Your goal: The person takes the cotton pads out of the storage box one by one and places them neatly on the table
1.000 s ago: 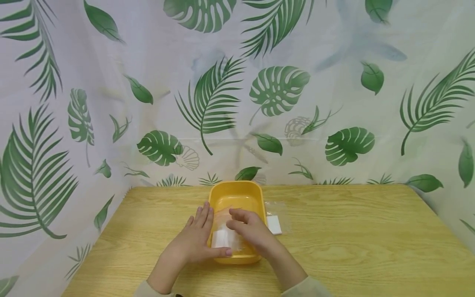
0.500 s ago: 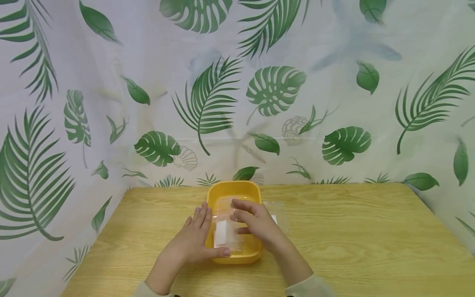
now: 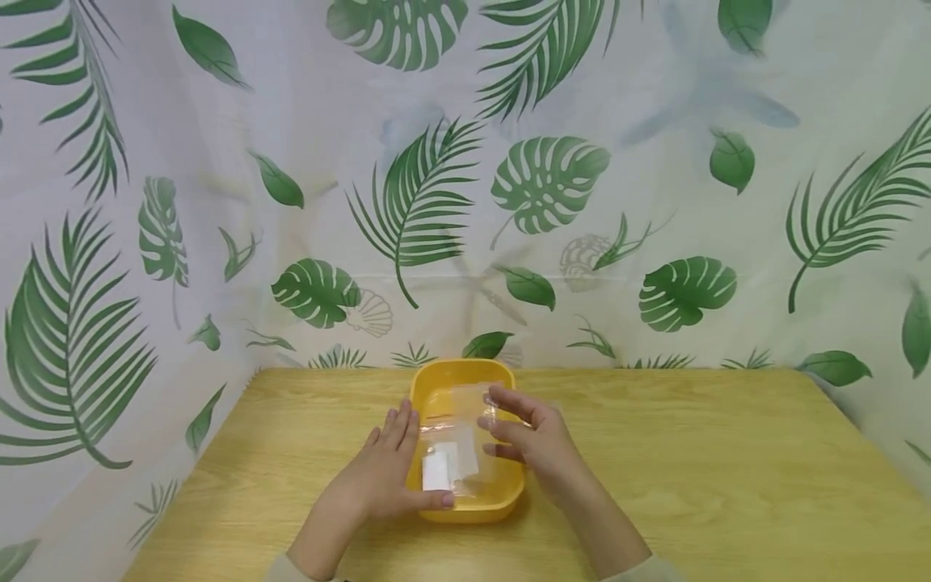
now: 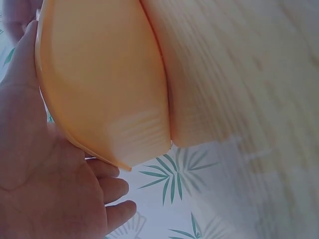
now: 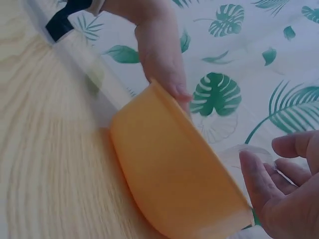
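Touching yellow tray [image 3: 483, 515]: left hand [image 3: 385, 477], thumb spread from fingers. Right hand [image 3: 534, 436] at clear zip bag [image 3: 465, 457], cannot tell whether pinching.

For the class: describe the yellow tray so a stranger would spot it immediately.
Find the wooden table before the leafy backdrop. At its back edge, between the left hand and the right hand, sits a tray with rounded corners. Its raised, opaque yellow walls set it apart from the clear bags inside.

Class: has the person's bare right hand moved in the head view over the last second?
Yes: the right hand has moved rightward, judged against the green printed leaf above the yellow plastic tray.
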`<state>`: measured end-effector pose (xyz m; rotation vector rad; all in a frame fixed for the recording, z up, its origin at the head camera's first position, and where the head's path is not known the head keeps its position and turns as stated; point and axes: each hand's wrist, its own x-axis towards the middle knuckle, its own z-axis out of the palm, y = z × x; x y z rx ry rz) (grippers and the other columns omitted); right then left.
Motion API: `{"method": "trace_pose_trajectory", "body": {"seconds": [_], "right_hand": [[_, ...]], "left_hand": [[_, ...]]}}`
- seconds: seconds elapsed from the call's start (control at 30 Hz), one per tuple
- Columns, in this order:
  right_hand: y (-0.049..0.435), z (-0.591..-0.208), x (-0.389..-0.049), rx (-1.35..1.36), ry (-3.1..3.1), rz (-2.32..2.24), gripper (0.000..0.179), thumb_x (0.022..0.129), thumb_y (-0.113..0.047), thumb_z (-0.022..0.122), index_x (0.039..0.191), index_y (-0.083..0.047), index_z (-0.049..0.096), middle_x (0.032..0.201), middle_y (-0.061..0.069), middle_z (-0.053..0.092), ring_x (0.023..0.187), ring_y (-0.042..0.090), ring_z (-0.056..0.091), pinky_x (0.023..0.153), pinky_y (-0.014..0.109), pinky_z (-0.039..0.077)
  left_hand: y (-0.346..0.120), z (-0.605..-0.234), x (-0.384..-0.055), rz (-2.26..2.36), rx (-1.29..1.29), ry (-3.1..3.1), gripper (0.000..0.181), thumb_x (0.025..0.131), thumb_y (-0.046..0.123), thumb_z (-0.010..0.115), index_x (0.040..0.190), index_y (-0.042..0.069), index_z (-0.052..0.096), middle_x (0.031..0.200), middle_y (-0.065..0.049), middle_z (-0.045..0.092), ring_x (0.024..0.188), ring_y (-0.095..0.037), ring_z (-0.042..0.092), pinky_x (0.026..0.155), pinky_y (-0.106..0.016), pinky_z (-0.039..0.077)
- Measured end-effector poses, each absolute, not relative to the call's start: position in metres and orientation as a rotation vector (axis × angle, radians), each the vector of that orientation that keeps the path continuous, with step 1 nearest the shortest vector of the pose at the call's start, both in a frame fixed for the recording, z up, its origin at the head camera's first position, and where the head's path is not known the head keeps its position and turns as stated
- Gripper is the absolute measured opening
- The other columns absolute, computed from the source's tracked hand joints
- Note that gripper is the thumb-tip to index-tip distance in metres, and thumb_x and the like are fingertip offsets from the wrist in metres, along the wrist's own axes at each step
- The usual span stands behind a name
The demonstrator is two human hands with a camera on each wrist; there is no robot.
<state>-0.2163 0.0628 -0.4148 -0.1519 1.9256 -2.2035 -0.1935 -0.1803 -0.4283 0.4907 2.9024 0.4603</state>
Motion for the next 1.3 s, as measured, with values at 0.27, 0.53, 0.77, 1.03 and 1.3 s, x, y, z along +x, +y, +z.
{"method": "trace_pose_trajectory", "body": {"seconds": [0.27, 0.53, 0.77, 1.03, 1.3], "right_hand": [[0.085, -0.416, -0.218, -0.137, 1.877, -2.263, 0.058, 0.089, 0.005, 0.064, 0.145, -0.009, 0.051, 0.149, 0.008, 0.050, 0.120, 0.024, 0.063, 0.086, 0.035, 0.059], [0.094, -0.412, -0.220, -0.134, 1.877, -2.285, 0.058, 0.091, 0.005, 0.062, 0.147, -0.006, 0.048, 0.149, 0.013, 0.048, 0.116, 0.021, 0.065, 0.087, 0.032, 0.059], [0.099, -0.408, -0.224, -0.092, 1.892, -2.280, 0.056, 0.093, 0.004, 0.060, 0.147, -0.006, 0.047, 0.150, 0.012, 0.047, 0.109, 0.017, 0.068, 0.087, 0.031, 0.059], [0.104, -0.406, -0.226, -0.064, 1.888, -2.294, 0.054, 0.095, -0.002, 0.064, 0.146, -0.006, 0.048, 0.150, 0.014, 0.047, 0.106, 0.015, 0.068, 0.087, 0.031, 0.059], [0.107, -0.403, -0.227, -0.033, 1.861, -2.320, 0.055, 0.095, -0.001, 0.064, 0.147, -0.002, 0.046, 0.151, 0.016, 0.045, 0.102, 0.012, 0.068, 0.086, 0.030, 0.059]], "left_hand": [[-0.179, -0.430, -0.194, 0.474, 0.480, 2.900, 0.133, 0.068, 0.090, 0.056, 0.159, 0.003, 0.013, 0.168, -0.015, -0.002, 0.154, -0.035, 0.002, 0.123, -0.054, 0.013], [-0.180, -0.428, -0.191, 0.494, 0.483, 2.887, 0.131, 0.072, 0.087, 0.058, 0.159, 0.001, 0.012, 0.167, -0.017, -0.002, 0.154, -0.035, 0.001, 0.124, -0.054, 0.012], [-0.179, -0.426, -0.191, 0.481, 0.463, 2.893, 0.131, 0.071, 0.087, 0.058, 0.159, 0.002, 0.011, 0.167, -0.016, -0.003, 0.154, -0.035, 0.002, 0.124, -0.053, 0.012], [-0.179, -0.426, -0.192, 0.471, 0.475, 2.895, 0.130, 0.072, 0.084, 0.060, 0.160, 0.003, 0.009, 0.167, -0.015, -0.004, 0.154, -0.034, 0.000, 0.124, -0.053, 0.011], [-0.180, -0.427, -0.192, 0.473, 0.489, 2.896, 0.129, 0.073, 0.084, 0.060, 0.159, 0.002, 0.009, 0.167, -0.015, -0.004, 0.154, -0.034, -0.001, 0.124, -0.053, 0.011]]}}
